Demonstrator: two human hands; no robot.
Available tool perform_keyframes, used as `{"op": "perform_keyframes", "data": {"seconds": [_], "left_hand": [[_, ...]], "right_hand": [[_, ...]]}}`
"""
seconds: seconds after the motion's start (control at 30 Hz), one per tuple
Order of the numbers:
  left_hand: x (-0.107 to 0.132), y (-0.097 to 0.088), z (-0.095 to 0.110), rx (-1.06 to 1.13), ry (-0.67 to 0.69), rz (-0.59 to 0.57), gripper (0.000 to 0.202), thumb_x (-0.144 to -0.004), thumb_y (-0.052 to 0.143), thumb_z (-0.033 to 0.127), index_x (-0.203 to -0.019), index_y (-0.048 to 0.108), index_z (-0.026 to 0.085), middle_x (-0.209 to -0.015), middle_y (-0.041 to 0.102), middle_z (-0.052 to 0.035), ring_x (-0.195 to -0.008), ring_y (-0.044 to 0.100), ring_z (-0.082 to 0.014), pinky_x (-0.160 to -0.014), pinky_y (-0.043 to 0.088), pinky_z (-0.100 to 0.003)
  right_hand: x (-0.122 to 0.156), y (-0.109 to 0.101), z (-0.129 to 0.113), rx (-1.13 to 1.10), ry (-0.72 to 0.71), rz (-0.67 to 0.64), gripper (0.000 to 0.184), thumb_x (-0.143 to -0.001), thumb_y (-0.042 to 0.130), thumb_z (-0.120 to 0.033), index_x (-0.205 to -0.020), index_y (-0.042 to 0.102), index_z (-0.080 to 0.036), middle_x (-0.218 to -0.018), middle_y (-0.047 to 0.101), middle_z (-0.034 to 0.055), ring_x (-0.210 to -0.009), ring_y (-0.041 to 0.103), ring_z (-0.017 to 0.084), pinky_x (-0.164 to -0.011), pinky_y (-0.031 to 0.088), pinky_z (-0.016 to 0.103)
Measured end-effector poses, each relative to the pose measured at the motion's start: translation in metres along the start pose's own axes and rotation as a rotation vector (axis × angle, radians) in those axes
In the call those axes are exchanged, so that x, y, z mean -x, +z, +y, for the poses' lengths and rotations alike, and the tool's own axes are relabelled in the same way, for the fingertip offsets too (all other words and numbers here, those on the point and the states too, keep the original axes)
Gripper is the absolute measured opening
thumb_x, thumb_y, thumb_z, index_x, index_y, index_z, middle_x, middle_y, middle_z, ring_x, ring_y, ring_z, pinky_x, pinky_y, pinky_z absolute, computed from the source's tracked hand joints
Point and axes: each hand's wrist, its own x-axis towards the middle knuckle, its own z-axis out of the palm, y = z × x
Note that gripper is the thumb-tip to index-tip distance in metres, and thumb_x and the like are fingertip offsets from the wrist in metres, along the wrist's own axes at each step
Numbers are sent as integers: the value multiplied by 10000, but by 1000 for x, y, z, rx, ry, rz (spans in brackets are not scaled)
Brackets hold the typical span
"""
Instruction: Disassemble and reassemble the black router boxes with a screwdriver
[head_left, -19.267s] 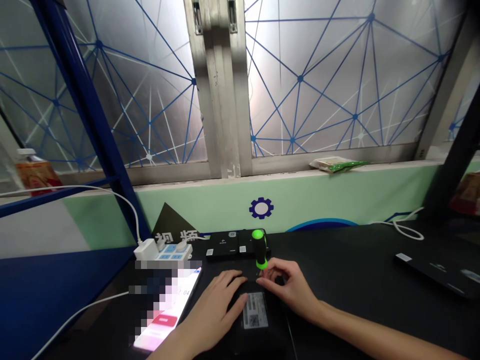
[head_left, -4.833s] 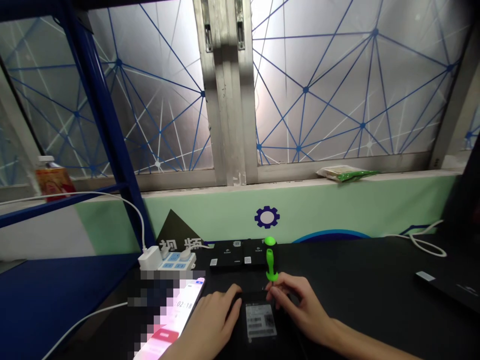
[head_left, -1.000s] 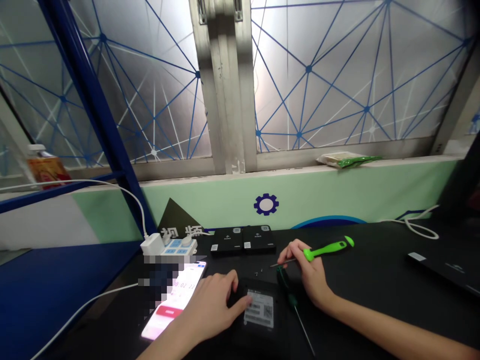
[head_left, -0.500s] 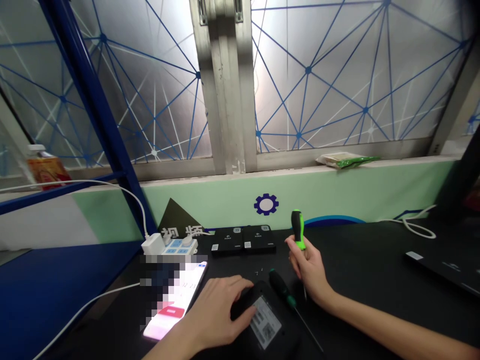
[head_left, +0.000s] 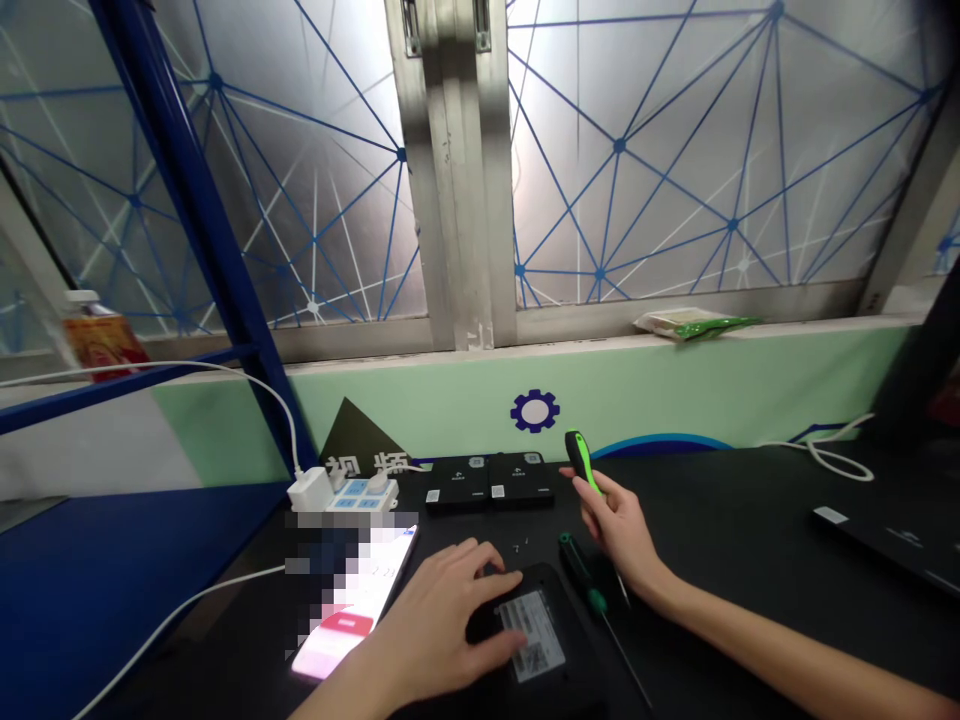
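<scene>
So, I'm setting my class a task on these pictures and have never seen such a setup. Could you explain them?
There is no robot here: one person works bare-handed. Every picture comes from a single camera worn on the head, looking forward and down.

The left hand rests on a black box with a white label. The right hand holds a green-and-black screwdriver, its handle pointing up.

Also on the black table are a dark green screwdriver, lying just right of the box, and tiny pieces, too small to identify. A lit phone lies on the left; behind it sits a power strip.
</scene>
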Motion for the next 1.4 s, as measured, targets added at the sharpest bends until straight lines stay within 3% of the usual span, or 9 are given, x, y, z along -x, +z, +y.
{"op": "perform_keyframes", "data": {"seconds": [0.13, 0.4, 0.57, 0.73, 0.9, 1.07, 1.2, 1.33, 1.4], "left_hand": [[6, -3, 3, 43, -17, -130, 747, -849, 660, 601, -1494, 438, 298, -1464, 510, -84, -1340, 459, -397, -1126, 314, -621], [6, 0, 0, 109, -42, -197, 674, -971, 507, 570, -1557, 290, 317, -1571, 383, -68, -1433, 338, -366, -1159, 235, -639], [6, 6, -3, 133, -34, -132, 616, -994, 484, 554, -1545, 310, 342, -1565, 390, -61, -1421, 368, -345, -1166, 261, -607], [5, 6, -1, 105, -51, -163, 617, -1001, 461, 556, -1551, 291, 334, -1585, 351, -60, -1442, 328, -340, -1167, 255, -606], [3, 4, -2, 109, -65, -183, 682, -959, 524, 585, -1551, 296, 333, -1573, 374, -59, -1434, 341, -342, -1167, 248, -609], [3, 1, -4, 115, -61, -223, 980, -751, 735, 654, -1558, 286, 323, -1588, 347, -77, -1435, 317, -401, -1163, 220, -639], [2, -1, -4, 111, -57, -217, 1043, -692, 779, 644, -1556, 301, 312, -1587, 348, -81, -1430, 322, -410, -1170, 221, -623], [1, -1, -3, 101, -56, -213, 1045, -674, 796, 615, -1551, 321, 304, -1586, 351, -77, -1427, 326, -415, -1172, 236, -606], [1, -1, -3, 98, -59, -216, 1038, -672, 800, 601, -1548, 327, 306, -1585, 353, -73, -1424, 332, -415, -1173, 240, -602]], "right_hand": [[-8, -3, -13, 12, 48, -24, 384, -845, 630, -497, -1033, 577, -166, -540, 505, -64, -387, 304, 70, -381, 217, 207], [-11, -28, 1, 379, 154, -147, 590, -787, 547, -277, -1346, 515, -92, -513, 541, -66, -463, 478, 142, -489, 361, 246], [-3, -36, 2, 641, 35, -220, 550, -805, 513, -241, -1339, 578, -123, -789, 710, 39, -733, 658, 215, -669, 470, 293], [4, -35, -5, 838, -82, -238, 508, -787, 510, -180, -1276, 643, -154, -1127, 711, 113, -1001, 667, 262, -846, 484, 332], [9, -34, -3, 942, -137, -260, 438, -805, 506, -171, -1210, 673, -178, -1044, 707, 102, -939, 669, 255, -829, 478, 341], [9, -36, -2, 955, -184, -281, 403, -803, 517, -159, -1180, 654, -197, -962, 665, 70, -846, 655, 226, -760, 469, 325], [13, -33, -7, 959, -240, -260, 344, -839, 522, -199, -1167, 622, -233, -1010, 625, 55, -795, 647, 201, -713, 456, 310], [20, -26, -17, 999, -300, -248, 122, -877, 538, -291, -849, 634, -220, -862, 598, 25, -635, 584, 161, -626, 406, 283], [23, -24, -20, 1032, -293, -263, 216, -867, 569, -327, -686, 576, -208, -762, 588, 20, -631, 580, 166, -611, 377, 280]]}}
